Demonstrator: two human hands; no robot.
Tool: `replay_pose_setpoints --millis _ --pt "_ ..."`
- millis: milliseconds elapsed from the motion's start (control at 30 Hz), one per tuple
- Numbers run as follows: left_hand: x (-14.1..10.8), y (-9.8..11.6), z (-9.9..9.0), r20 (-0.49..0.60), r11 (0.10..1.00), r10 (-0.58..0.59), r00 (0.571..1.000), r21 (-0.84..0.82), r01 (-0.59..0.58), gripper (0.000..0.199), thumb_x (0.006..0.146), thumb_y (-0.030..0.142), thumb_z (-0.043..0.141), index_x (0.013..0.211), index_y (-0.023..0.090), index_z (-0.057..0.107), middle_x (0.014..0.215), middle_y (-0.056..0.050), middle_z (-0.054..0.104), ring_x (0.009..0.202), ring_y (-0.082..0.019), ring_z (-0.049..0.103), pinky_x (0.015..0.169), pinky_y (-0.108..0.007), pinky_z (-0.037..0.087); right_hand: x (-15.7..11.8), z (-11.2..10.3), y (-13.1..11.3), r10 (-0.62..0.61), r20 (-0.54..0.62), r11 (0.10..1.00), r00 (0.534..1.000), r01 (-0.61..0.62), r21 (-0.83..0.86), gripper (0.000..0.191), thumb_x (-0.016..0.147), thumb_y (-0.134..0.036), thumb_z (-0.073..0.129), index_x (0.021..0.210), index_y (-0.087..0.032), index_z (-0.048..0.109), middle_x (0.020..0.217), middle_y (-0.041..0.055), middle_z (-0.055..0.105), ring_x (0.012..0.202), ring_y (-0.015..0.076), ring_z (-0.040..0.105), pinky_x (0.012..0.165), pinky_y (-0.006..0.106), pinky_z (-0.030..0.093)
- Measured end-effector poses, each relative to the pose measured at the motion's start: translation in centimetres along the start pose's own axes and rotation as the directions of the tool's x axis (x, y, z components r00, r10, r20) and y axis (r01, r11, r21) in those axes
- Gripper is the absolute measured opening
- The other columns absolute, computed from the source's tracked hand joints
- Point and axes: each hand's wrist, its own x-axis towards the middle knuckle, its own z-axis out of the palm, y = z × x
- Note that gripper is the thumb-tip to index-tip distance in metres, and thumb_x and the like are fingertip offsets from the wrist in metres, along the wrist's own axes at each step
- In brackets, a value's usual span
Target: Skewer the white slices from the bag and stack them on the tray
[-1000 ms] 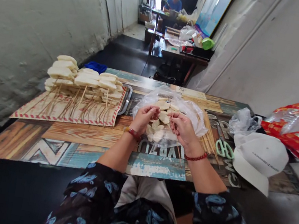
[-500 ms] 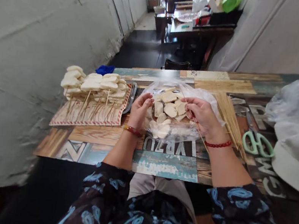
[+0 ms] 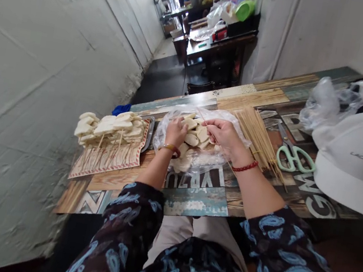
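1. Head view, left hand (image 3: 175, 132): fingers half curled at the loose pale slices (image 3: 191, 139) on the clear plastic bag (image 3: 165, 128); whether one is gripped cannot be told.
2. Right hand (image 3: 223, 136): pinched closed on one bamboo skewer (image 3: 229, 164); no slice visible on it.
3. Apparently complete: skewered slices (image 3: 109, 127), stacked on printed paper (image 3: 129, 155).
4. Apparently remaining: the loose slices; a skewer bundle (image 3: 255, 132) lies right of them.

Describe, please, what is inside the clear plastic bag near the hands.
Pale, flat slices lie inside the clear plastic bag. The left hand covers part of the pile, and upper slices hide those below, so I cannot count them.
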Motion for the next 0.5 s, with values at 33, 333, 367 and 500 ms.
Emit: replay_pose_setpoints --millis 33,333,367,500 --pt "0.4 0.0 0.0 0.010 0.998 0.004 1.000 0.066 -0.004 0.040 0.086 0.026 0.057 0.121 0.008 0.064 0.117 -0.020 0.067 0.111 -0.031 0.060 0.097 -0.043 0.045 0.0 0.0 -0.1 -0.006 -0.001 1.000 1.000 0.006 -0.002 0.020 0.074 -0.007 0.053 0.084 -0.010 0.070 0.052 -0.0070 0.052 0.038 0.0032 0.042 0.037 0.015 0.027" --pt "0.8 -0.8 0.7 -0.018 0.995 -0.083 0.996 0.050 0.083 0.032 0.074 0.035 0.068 0.098 0.015 0.068 0.099 -0.011 0.067 0.096 -0.026 0.059 0.086 -0.036 0.045 0.4 0.0 0.1 -0.045 0.034 0.999 0.998 0.046 -0.014 0.020 0.072 -0.013 0.055 0.083 -0.011 0.072 0.054 -0.0061 0.054 0.040 0.0040 0.043 0.039 0.016 0.030" --pt "0.5 -0.7 0.6 -0.044 0.997 -0.071 0.996 0.040 0.073 0.031 0.073 0.033 0.069 0.097 0.015 0.067 0.099 -0.010 0.066 0.096 -0.025 0.059 0.087 -0.037 0.044 0.5 0.0 0.3 -0.049 0.038 0.999 0.998 0.050 -0.010 0.021 0.072 -0.014 0.056 0.084 -0.011 0.072 0.054 -0.0061 0.054 0.040 0.0042 0.044 0.039 0.016 0.031" --pt "-0.7 0.0 0.1 -0.160 0.999 0.009 0.987 -0.044 -0.016 0.023 0.068 0.021 0.068 0.090 0.018 0.063 0.094 -0.008 0.063 0.096 -0.025 0.058 0.090 -0.038 0.043 0.7 0.1 1.1 -0.068 0.058 0.998 0.996 0.069 -0.011 0.022 0.072 -0.023 0.059 0.086 -0.012 0.072 0.055 -0.0054 0.055 0.041 0.0054 0.045 0.040 0.017 0.032"
